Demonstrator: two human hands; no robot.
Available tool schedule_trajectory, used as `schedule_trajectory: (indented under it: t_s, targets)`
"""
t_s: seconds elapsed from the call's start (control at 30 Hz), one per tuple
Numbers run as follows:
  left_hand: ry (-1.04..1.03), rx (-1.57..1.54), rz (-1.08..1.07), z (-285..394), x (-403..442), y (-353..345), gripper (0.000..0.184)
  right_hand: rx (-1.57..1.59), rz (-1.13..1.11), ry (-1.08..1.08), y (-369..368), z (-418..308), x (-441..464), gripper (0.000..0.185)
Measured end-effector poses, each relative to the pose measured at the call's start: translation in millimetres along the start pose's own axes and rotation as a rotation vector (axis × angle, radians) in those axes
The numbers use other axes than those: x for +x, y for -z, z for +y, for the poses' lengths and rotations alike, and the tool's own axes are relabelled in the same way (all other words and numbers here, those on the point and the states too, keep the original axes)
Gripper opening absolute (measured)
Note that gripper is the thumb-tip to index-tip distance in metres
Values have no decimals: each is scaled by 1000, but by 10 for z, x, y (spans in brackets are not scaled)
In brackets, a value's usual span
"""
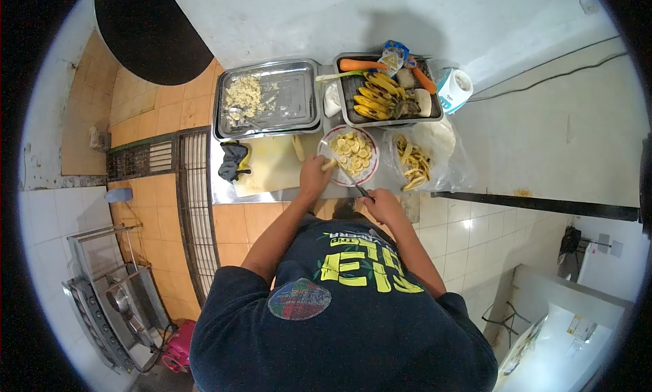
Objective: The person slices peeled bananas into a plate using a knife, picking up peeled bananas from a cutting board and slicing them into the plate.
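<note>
My left hand (pixel 314 177) is closed around a peeled banana (pixel 329 165), whose end points over the left rim of a plate. In my right hand (pixel 382 206) is a knife (pixel 358 187) with a dark handle, its blade angled over the plate toward the banana. Round banana slices (pixel 350 147) cover much of the red-rimmed white plate (pixel 328 135). Another peeled banana (pixel 298 148) lies on the pale cutting board (pixel 270 166), left of the plate. Banana peels (pixel 413 162) sit on a clear plastic bag (pixel 451 168) to the right.
A metal tray (pixel 288 96) with mashed pale food (pixel 243 98) stands at the back left. Another tray (pixel 390 122) holds yellow bananas (pixel 378 93), carrots (pixel 362 64) and other produce. A dark cloth (pixel 233 160) rests at the board's left. A white tub (pixel 455 90) stands by the wall.
</note>
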State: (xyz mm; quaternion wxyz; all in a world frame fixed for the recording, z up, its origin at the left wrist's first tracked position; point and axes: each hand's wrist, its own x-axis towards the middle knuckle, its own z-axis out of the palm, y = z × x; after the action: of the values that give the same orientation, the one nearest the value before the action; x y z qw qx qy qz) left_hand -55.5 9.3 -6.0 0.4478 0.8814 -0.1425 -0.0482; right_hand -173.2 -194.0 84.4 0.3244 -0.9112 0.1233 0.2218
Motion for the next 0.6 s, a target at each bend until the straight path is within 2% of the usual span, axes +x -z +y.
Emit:
schedule_trajectory:
  t_s: [0.1, 0.2, 0.3, 0.4, 0.6]
  targets:
    - [11, -15, -4, -28, -8, -24, 22, 79, -197, -317, 481, -476, -162, 36]
    - [19, -21, -4, -40, -14, -37, 22, 50, -110, -224, 542, -438, -210, 36]
    - [39, 2, -11, -43, -9, -57, 22, -7, 39, -44, 458, -336, -202, 35]
    - [14, -16, 7, -60, -13, -54, 22, -50, 97, 22, 403, -349, -191, 35]
    - [18, -6, -3, -68, 0, -56, 23, 4, 41, -6, 394, -455, -223, 35]
